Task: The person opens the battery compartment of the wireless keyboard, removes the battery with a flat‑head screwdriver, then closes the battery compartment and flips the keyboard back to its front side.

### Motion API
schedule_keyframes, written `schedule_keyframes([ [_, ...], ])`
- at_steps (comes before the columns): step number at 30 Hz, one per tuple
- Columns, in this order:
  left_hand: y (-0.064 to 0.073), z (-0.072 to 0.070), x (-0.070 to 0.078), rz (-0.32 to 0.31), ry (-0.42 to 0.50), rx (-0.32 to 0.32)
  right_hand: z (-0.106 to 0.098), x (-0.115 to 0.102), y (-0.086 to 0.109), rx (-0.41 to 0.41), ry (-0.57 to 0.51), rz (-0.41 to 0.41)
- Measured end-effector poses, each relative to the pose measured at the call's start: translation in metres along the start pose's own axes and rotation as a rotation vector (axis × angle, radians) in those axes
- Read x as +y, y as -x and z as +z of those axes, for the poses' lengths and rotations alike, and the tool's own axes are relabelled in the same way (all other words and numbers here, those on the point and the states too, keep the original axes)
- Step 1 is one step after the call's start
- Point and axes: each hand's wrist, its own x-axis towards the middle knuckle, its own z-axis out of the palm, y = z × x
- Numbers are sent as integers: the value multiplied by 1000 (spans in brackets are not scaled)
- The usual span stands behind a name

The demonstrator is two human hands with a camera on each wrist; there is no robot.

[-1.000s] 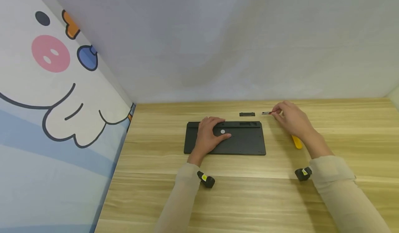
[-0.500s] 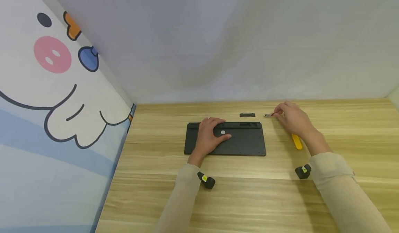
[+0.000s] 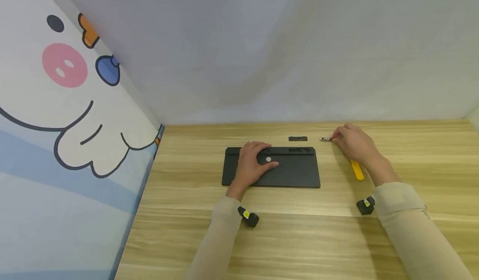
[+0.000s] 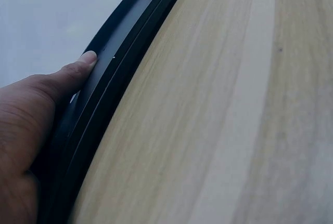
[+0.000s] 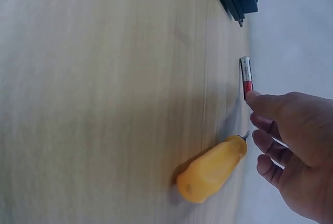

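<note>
A black keyboard (image 3: 295, 172) lies underside up on the table, with an uncovered battery compartment (image 3: 301, 150) in its raised far strip. My left hand (image 3: 248, 163) rests on its left half, fingers at the far edge and thumb stretched across the back. In the left wrist view the thumb (image 4: 78, 72) presses that surface. To the right of the keyboard my right hand (image 3: 353, 142) pinches the red end of a small silver-and-red battery (image 5: 246, 76) between thumb and fingers. Whether the battery touches the table is hard to tell.
A small black battery cover (image 3: 297, 138) lies just beyond the keyboard. The yellow-handled screwdriver (image 5: 210, 172) lies beneath the right wrist, its metal tip partly visible. A pale wall (image 3: 262, 63) rises behind the wooden table (image 3: 299, 246), and a cartoon-printed panel (image 3: 75, 147) stands at the left.
My right hand has shifted slightly right and nearer, taking the battery along and turning it a little. The left hand stays in place on the keyboard.
</note>
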Motion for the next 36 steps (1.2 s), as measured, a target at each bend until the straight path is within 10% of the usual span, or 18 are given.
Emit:
schedule_keyframes([
  [36, 0, 0, 0, -2, 3, -4, -2, -8, -2, 34, 7, -41],
])
